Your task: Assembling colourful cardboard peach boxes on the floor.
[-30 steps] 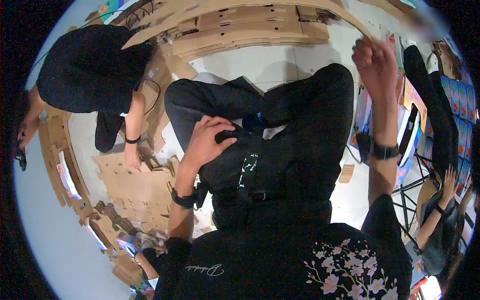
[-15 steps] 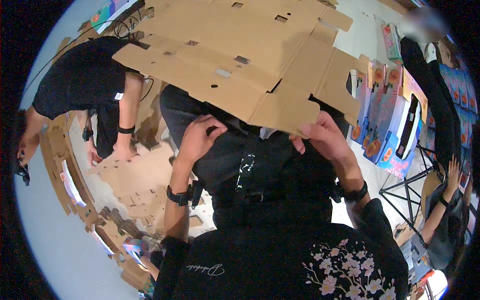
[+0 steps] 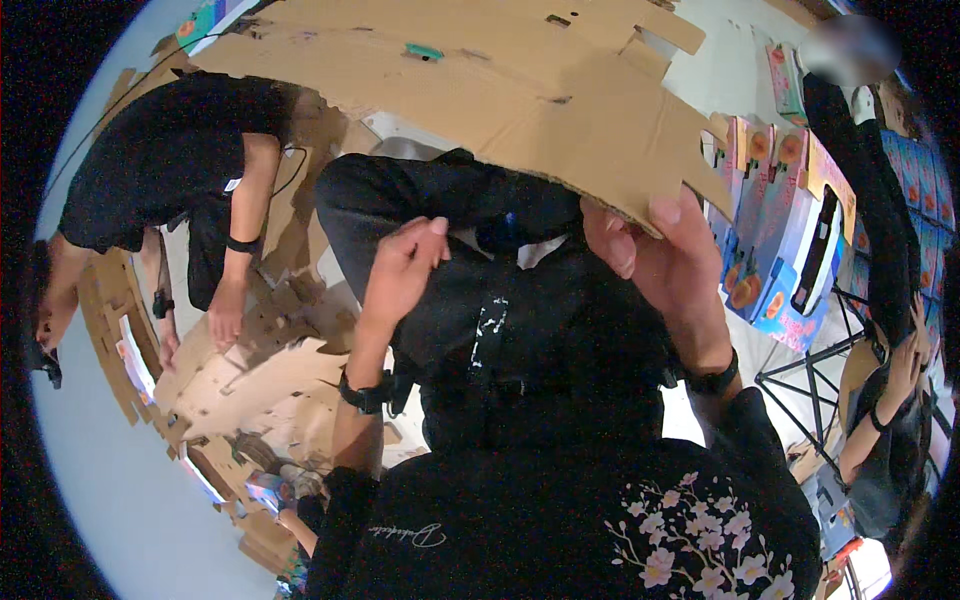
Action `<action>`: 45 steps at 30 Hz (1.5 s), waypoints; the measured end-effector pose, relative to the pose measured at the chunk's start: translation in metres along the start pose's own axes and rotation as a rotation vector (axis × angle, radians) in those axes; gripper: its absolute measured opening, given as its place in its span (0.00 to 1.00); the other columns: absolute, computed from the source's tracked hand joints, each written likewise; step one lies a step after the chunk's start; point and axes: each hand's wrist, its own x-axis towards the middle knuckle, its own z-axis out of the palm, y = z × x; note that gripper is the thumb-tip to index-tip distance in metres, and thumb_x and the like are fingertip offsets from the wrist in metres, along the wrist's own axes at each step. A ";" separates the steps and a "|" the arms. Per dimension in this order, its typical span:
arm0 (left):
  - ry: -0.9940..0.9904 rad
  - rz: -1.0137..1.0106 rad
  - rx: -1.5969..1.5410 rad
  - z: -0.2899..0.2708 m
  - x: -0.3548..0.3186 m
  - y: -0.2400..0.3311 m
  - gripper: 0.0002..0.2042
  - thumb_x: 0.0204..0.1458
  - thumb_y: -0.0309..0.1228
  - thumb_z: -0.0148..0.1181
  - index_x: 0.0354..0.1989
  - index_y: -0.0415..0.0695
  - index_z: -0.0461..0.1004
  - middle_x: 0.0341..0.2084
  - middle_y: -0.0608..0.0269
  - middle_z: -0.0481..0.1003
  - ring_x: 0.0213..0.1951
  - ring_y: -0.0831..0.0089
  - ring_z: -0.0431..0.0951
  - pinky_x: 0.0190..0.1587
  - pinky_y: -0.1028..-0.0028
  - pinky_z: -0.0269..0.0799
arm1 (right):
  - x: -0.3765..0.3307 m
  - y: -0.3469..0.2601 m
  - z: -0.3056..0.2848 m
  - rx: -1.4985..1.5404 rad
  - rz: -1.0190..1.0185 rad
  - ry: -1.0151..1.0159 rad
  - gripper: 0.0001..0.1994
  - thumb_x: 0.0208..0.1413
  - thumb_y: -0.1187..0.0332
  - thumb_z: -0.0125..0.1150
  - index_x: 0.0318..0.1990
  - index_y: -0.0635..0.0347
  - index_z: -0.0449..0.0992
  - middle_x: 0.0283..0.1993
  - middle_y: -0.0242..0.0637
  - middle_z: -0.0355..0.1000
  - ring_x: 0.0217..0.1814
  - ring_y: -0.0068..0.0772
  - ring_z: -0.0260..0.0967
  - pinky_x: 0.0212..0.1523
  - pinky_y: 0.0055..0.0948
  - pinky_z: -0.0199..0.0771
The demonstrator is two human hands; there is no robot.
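Note:
A large brown die-cut cardboard sheet (image 3: 480,95) with slots and tabs spans the top of the view, over my lap. My right hand (image 3: 670,250) grips its near edge toward the right, thumb and fingers on either side of the board. My left hand (image 3: 405,270) is off the sheet, above my dark-trousered leg. Its fingers are curled together with the thumb, and nothing shows in them. Green shows through one slot of the sheet.
At the left a co-worker in black (image 3: 180,160) bends over cardboard pieces (image 3: 250,390) on the floor. Printed fruit cartons (image 3: 780,230) stand at the right beside a black metal frame (image 3: 815,385). Another person's arm (image 3: 880,420) reaches in at the lower right.
The sheet's near edge has moved away from me and the board has tilted. My right hand has shifted its hold on the edge; my left hand's fingers have drawn closer together.

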 end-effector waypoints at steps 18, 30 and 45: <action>-0.465 0.695 0.311 0.118 0.010 0.041 0.06 0.48 0.30 0.64 0.31 0.43 0.76 0.33 0.60 0.73 0.43 0.58 0.75 0.48 0.61 0.72 | 0.003 -0.004 0.008 0.039 0.010 0.045 0.20 0.60 0.58 0.60 0.52 0.64 0.73 0.41 0.40 0.77 0.38 0.29 0.75 0.35 0.26 0.74; -0.255 0.488 0.092 0.100 0.050 0.023 0.06 0.49 0.26 0.64 0.31 0.41 0.73 0.29 0.56 0.72 0.34 0.57 0.76 0.38 0.65 0.74 | 0.024 -0.002 0.007 -0.086 0.001 0.079 0.19 0.60 0.54 0.55 0.41 0.66 0.73 0.29 0.36 0.70 0.26 0.25 0.65 0.26 0.23 0.62; -0.229 0.304 0.080 0.074 0.095 0.019 0.17 0.48 0.34 0.71 0.42 0.37 0.76 0.33 0.55 0.78 0.39 0.63 0.79 0.44 0.66 0.74 | 0.076 -0.005 -0.010 -0.134 0.008 0.029 0.20 0.60 0.53 0.54 0.38 0.65 0.73 0.27 0.36 0.69 0.23 0.24 0.62 0.23 0.24 0.59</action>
